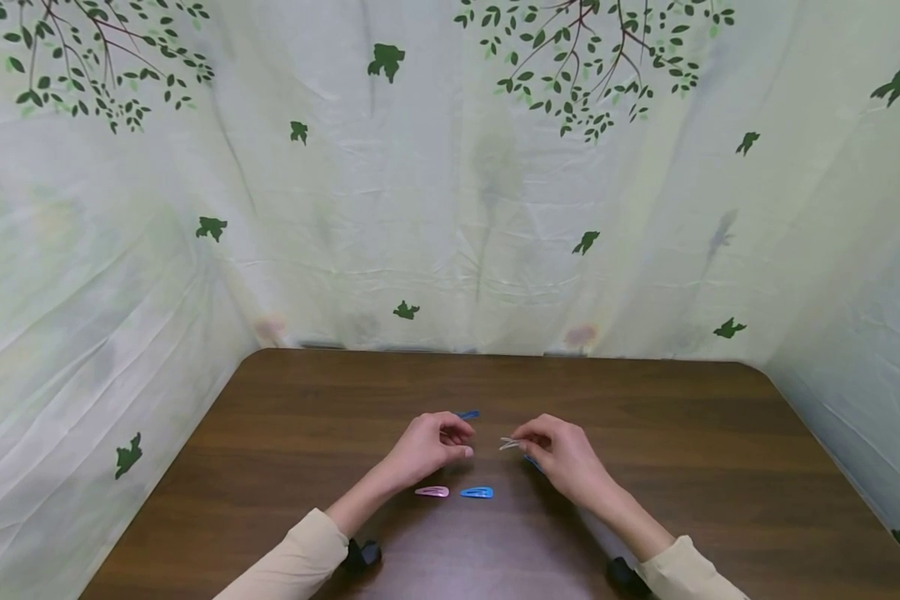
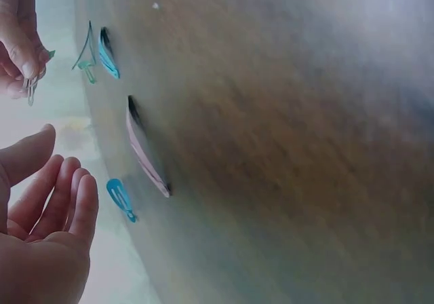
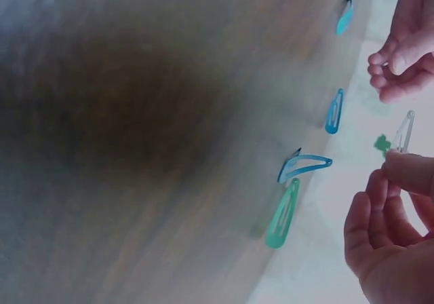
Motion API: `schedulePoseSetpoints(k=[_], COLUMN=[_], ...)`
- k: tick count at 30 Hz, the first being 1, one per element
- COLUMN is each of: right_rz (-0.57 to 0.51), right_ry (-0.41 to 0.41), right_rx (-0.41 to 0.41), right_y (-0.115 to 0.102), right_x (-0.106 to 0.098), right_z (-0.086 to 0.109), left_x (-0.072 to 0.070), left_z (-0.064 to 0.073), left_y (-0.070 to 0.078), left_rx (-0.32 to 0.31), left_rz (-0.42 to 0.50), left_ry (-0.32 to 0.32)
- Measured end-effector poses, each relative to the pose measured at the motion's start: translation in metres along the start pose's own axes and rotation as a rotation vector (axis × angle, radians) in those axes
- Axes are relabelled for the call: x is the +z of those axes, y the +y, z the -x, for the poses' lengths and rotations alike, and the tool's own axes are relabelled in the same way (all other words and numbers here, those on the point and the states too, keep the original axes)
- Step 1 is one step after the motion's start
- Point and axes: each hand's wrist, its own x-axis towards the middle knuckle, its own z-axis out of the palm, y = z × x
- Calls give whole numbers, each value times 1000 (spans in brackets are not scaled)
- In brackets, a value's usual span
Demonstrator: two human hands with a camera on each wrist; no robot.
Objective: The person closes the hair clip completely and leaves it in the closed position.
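Between thumb and fingertips my right hand [image 1: 562, 454] pinches a silvery-white snap hair clip [image 3: 405, 131], held above the table with its two arms spread. Just left of it, my left hand [image 1: 431, 446] hovers with thumb apart from loosely bent fingers, and the left wrist view shows nothing in it. A pink hair clip [image 1: 432, 492] and a blue hair clip [image 1: 477, 492] lie on the near side of the hands. Another blue clip [image 1: 468, 414] lies beyond the left hand. Below the right hand are a blue clip with spread arms [image 3: 305, 160] and a green clip [image 3: 282, 216], the green one hidden in the head view.
The brown wooden table [image 1: 307, 392] runs back to a pale curtain [image 1: 435, 208] printed with leaves and birds, which also hangs at both sides. Dark wrist devices [image 1: 362, 556] sit under both forearms, near the beige sleeves [image 1: 300, 554].
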Motion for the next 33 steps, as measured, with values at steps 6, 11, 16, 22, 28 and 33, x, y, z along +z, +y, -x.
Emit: schedulePoseSetpoints(k=[6,11,16,22,28,33], right_rz=[-24,-57,-107,-158,-167,-158], right_ry=[48,58,53,54,53,54], right_rx=[-10,17,62,57,3,-21], right_y=[-4,-11,-20,-28,-32,-34], right_x=[-4,-9,-14,-21,-27,-30], right_z=[4,7,13,17,22,27], left_x=[-1,-1,-1,-1,-1,-1], left_z=[5,9,14,17,21,25], left_y=[7,14,22,29,38,46], left_rx=[15,34,62,72,92,109], left_rz=[-15,-26,-18,15,22,14], left_ry=[0,19,24,32,42,33])
